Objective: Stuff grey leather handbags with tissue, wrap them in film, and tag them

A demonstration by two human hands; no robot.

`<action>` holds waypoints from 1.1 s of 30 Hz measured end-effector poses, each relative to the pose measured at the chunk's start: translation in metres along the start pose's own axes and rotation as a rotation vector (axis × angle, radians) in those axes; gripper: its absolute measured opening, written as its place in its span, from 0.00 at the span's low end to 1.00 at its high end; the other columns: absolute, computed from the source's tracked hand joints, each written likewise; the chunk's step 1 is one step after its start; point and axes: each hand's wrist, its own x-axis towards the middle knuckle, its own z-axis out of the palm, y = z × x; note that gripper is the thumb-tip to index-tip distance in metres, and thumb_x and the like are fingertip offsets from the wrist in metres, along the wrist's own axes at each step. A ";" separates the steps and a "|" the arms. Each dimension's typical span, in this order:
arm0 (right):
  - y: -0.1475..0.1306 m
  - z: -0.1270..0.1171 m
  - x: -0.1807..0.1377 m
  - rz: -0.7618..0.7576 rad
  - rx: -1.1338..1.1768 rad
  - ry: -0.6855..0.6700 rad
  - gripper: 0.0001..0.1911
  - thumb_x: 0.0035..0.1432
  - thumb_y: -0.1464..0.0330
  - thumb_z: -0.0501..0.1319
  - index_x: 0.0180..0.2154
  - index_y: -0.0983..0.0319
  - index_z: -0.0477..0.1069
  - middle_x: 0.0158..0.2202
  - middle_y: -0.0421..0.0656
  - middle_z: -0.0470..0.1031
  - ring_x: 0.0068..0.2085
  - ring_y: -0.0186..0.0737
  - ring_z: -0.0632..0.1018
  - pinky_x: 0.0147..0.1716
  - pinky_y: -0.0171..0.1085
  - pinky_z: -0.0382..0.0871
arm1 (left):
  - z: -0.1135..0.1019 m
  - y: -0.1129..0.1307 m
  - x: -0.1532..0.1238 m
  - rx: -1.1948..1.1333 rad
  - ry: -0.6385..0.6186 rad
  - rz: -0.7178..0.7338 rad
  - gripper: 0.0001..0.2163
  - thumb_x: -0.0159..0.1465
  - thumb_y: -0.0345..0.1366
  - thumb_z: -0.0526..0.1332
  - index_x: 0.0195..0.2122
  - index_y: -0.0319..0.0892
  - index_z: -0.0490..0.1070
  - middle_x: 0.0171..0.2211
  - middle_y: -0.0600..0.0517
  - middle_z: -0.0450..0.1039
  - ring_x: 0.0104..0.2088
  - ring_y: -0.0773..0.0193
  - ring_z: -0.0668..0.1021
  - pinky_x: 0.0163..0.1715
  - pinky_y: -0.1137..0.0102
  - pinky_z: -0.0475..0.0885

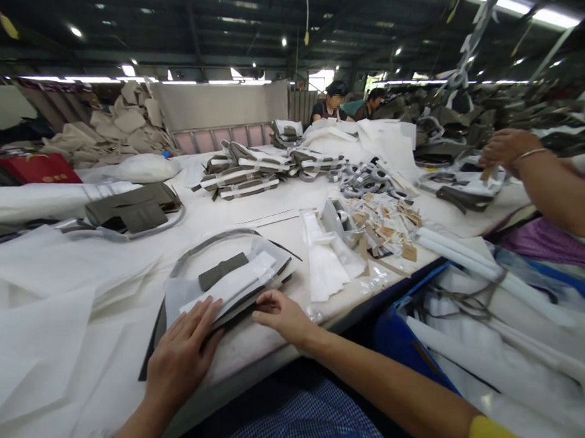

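Note:
A folded flat bag (235, 280) lies on the table before me, with white tissue sheets (238, 275), a small dark grey-brown fabric piece (223, 271) and a long curved grey strap (210, 243). My left hand (183, 345) rests on its near left edge, fingers stretched over the white sheet and thumb at the dark lower layers. At the near right edge, my right hand (278, 315) has its fingers loosely bent and apart from the thumb, with nothing visible between them. Whether its fingertips touch the dark edge is hard to tell.
White paper sheets (47, 295) spread left, below another folded bag (130, 211). Stacked wrapped bags (250, 169), tape rolls (365, 179) and loose tags (387, 219) lie farther back. A blue bin (409, 337) stands right; a co-worker's hands (510, 151) work beyond.

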 end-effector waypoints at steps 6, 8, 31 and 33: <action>-0.020 0.019 0.002 -0.242 0.069 0.002 0.11 0.53 0.68 0.64 0.40 0.59 0.69 0.42 0.42 0.77 0.43 0.39 0.79 0.45 0.37 0.73 | 0.001 0.000 -0.011 0.057 0.099 -0.209 0.35 0.65 0.44 0.62 0.70 0.46 0.48 0.63 0.45 0.64 0.54 0.49 0.75 0.52 0.59 0.70; -0.030 0.003 0.004 -0.471 -0.209 -0.068 0.10 0.57 0.68 0.63 0.42 0.59 0.72 0.46 0.43 0.77 0.47 0.40 0.78 0.50 0.39 0.71 | 0.003 -0.002 -0.014 0.062 0.114 -0.249 0.34 0.67 0.42 0.61 0.70 0.46 0.45 0.62 0.44 0.64 0.54 0.49 0.75 0.51 0.60 0.71; -0.025 -0.156 0.056 -0.312 -1.464 0.172 0.09 0.61 0.63 0.64 0.41 0.60 0.79 0.46 0.46 0.80 0.48 0.43 0.77 0.49 0.37 0.65 | 0.007 -0.005 -0.016 -0.031 0.158 -0.291 0.30 0.69 0.40 0.58 0.69 0.51 0.48 0.65 0.50 0.61 0.58 0.52 0.72 0.57 0.62 0.66; -0.027 -0.156 0.057 -0.302 -1.454 0.197 0.09 0.64 0.65 0.62 0.37 0.60 0.80 0.40 0.45 0.81 0.43 0.43 0.78 0.47 0.37 0.65 | 0.007 -0.005 -0.015 -0.035 0.158 -0.290 0.29 0.69 0.39 0.57 0.69 0.51 0.48 0.65 0.50 0.61 0.58 0.52 0.71 0.58 0.61 0.66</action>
